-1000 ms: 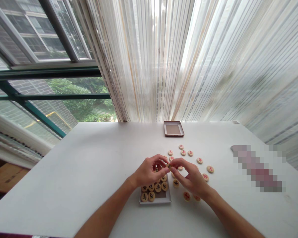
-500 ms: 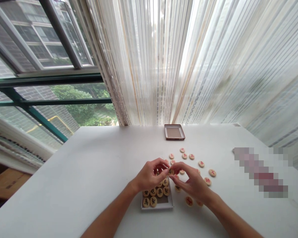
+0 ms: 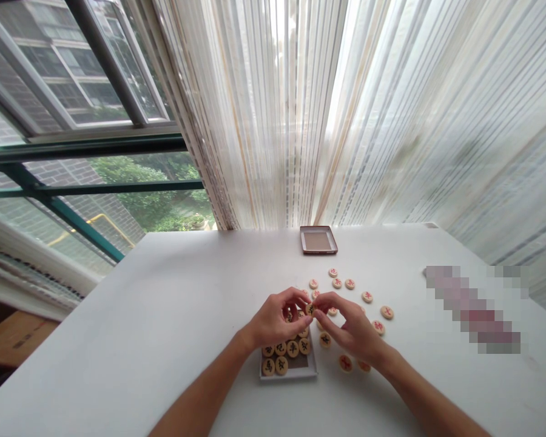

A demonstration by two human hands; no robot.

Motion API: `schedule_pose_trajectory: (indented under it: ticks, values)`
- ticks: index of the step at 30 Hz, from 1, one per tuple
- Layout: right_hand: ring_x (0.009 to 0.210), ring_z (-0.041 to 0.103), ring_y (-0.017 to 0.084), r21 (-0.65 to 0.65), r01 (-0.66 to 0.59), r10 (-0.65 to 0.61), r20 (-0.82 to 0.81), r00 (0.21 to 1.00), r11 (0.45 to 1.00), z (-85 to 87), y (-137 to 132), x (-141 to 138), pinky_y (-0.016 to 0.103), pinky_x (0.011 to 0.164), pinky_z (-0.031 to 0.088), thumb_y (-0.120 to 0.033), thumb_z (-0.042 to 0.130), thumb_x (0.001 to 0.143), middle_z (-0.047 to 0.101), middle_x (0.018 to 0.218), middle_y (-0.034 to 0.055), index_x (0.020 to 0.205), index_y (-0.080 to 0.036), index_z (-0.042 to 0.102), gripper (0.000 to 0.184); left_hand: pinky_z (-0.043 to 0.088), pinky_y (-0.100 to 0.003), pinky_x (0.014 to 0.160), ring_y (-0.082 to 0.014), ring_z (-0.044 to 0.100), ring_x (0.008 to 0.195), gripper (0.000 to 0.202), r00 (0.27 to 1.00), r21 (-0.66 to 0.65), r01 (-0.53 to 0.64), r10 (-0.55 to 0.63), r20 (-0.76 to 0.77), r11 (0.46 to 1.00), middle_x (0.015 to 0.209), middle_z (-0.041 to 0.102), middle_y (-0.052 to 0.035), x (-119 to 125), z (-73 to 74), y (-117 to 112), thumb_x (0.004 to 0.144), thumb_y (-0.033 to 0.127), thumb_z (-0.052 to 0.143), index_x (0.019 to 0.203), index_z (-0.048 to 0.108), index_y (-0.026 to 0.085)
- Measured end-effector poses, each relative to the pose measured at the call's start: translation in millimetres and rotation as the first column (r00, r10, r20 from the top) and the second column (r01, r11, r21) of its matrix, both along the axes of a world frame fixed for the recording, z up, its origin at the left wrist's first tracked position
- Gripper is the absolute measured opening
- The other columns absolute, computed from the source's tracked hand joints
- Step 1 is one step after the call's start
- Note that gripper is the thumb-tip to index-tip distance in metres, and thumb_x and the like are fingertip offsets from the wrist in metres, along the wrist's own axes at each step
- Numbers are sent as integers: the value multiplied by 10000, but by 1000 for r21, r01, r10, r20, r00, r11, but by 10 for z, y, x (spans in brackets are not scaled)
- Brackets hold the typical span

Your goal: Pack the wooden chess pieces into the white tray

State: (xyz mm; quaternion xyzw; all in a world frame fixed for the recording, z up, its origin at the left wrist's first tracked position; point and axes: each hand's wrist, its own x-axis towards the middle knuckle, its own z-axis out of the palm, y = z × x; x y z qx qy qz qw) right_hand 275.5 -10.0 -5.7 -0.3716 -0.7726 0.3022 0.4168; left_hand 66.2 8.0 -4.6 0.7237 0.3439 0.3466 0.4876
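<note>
My right hand [image 3: 355,325] pinches a round Chinese chess piece [image 3: 310,310] with a black character, between thumb and forefinger. On the other side, the fingers of my left hand [image 3: 275,318] close on the same piece. Both hands hover over the far edge of a shallow box [image 3: 289,377], where black-marked pieces lie in rows, face up. Part of its near right corner shows bare bottom. My left hand hides some of those pieces. Just right of the box a loose black-marked piece [image 3: 324,340] lies on the table, near a red-marked piece [image 3: 345,363].
Several red-marked pieces, such as this one [image 3: 387,312], are scattered beyond and right of my hands. The box lid [image 3: 318,241] lies upturned at the far edge of the white table [image 3: 186,291]. A blurred-out object [image 3: 473,309] is at the right. Curtains [image 3: 273,121] hang behind.
The held piece has turned so that its black character faces me more, and my right fingers have shifted slightly on it. The view has moved a little.
</note>
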Motion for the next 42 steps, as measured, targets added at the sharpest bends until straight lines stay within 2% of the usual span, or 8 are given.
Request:
schedule_pose_trajectory:
  ticks: [8,16,22,28,33,42]
  values:
    - [755,650,158,-24,19,-18,38,999,1000,-11,5,0,252,677,516,-265,547,974,689,844,16,990,-223,615,81,391,-179,521,-77,482,596,289,999,19,4,-3,-44,1000,826,641,-17,2,8,-10,851,282,676,1101,596,163]
    - [736,655,163,44,34,-37,50,998,998,-33,15,14,264,681,521,-284,537,982,698,825,23,969,-216,617,106,404,-184,529,-81,501,605,281,999,29,9,-8,-45,1000,849,643,-22,-4,40,-12,869,314,659,1102,602,168]
    - [708,648,158,60,50,-53,50,997,997,-57,28,9,267,670,517,-291,539,983,691,795,14,958,-220,612,105,405,-191,539,-85,507,601,298,1000,-6,11,-11,-27,1000,873,679,-44,2,9,1,887,361,648,1106,597,165]
    - [741,642,166,46,17,-19,37,999,999,-41,5,-9,284,694,525,-268,514,986,685,826,26,982,-219,606,104,404,-200,549,-94,530,595,275,998,-4,-59,59,-34,998,798,690,-29,35,-24,3,909,404,628,1036,618,160]
    - [763,637,167,39,-21,20,34,999,999,-16,-17,-21,292,719,537,-243,592,926,671,851,23,1011,-219,593,89,406,-207,553,-103,546,587,262,994,-2,-104,104,-35,995,737,692,-23,31,-39,9,927,405,606,1011,619,157]
    - [777,640,171,76,9,-13,50,999,997,-35,7,2,300,724,549,-212,619,897,675,875,28,1026,-220,591,133,404,-205,558,-99,535,629,277,1000,-39,-2,3,20,999,866,682,-51,14,-14,12,915,369,616,1090,602,154]
